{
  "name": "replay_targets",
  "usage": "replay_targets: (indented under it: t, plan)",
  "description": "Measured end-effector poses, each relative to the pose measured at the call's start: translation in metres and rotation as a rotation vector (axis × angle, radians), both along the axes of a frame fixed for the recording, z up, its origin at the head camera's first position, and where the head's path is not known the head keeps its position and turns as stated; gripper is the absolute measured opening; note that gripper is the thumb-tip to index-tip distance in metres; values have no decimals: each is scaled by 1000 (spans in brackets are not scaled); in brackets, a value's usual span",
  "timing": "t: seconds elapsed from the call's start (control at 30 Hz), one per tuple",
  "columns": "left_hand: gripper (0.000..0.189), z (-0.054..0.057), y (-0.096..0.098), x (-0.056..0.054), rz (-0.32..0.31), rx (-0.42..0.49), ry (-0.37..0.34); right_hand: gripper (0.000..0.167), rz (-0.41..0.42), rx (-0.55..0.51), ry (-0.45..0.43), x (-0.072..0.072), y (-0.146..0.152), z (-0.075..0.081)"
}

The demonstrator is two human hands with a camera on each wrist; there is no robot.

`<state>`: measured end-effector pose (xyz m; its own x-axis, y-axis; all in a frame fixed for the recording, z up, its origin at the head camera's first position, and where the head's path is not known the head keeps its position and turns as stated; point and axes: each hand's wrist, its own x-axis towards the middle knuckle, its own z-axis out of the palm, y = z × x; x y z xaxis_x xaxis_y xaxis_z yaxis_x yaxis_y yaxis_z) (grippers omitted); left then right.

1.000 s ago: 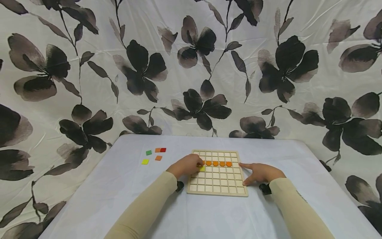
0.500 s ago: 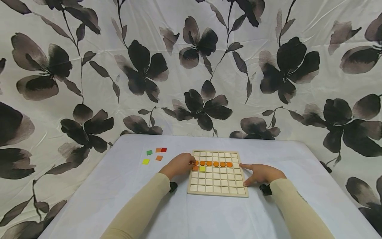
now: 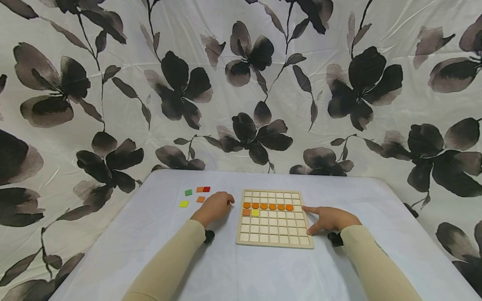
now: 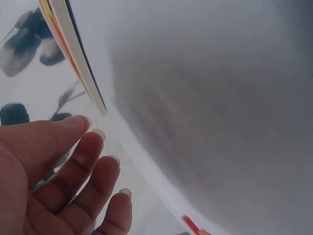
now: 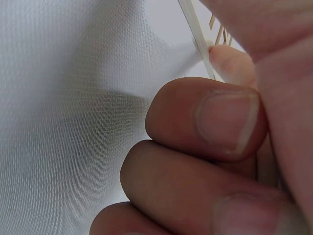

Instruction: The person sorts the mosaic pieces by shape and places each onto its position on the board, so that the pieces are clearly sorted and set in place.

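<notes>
A wooden grid board (image 3: pixel 273 229) lies on the white-covered table. Across its third row runs a line of orange discs (image 3: pixel 273 206); below the leftmost ones sit an orange square tile (image 3: pixel 246 212) and a yellow square tile (image 3: pixel 255 212). My left hand (image 3: pixel 216 205) hovers left of the board, and the left wrist view shows its fingers loosely bent with nothing between them. With index finger and thumb spread, my right hand (image 3: pixel 331 217) touches the board's right edge. The right wrist view has its other fingers (image 5: pixel 210 122) folded in beside the tablecloth.
At the back left of the table lie loose square tiles: a green one (image 3: pixel 188 192), a yellow one (image 3: pixel 183 203), a red one (image 3: pixel 206 189) and two orange ones (image 3: pixel 201 199). A floral cloth (image 3: pixel 252 133) hangs behind the table.
My left hand has come off the board's left side and moved left, towards the loose tiles. The leftmost disc and the orange square tile are now uncovered. My right hand has stayed put.
</notes>
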<state>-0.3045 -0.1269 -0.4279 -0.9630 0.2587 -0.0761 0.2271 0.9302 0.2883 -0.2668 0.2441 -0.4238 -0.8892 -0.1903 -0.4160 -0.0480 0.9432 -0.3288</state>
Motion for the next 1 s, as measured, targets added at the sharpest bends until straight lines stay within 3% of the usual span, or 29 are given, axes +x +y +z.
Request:
replay_targets:
  t: [0.23, 0.43, 0.6, 0.83, 1.0]
  plan:
    - [19, 6, -13, 0, 41, 49, 1, 98, -10, 1, -7, 0, 0, 1]
    - [19, 4, -27, -1, 105, 78, -2, 98, -14, -21, -10, 3, 0, 2]
    - [21, 3, -40, -1, 115, 80, 20, 98, -14, -17, -5, 3, -1, 3]
    - [21, 5, -61, -1, 124, 5, 66, 97, -12, -16, -7, 2, -2, 2]
    - [22, 6, -73, 0, 166, -54, 84, 97, -16, -18, -9, 1, -1, 1]
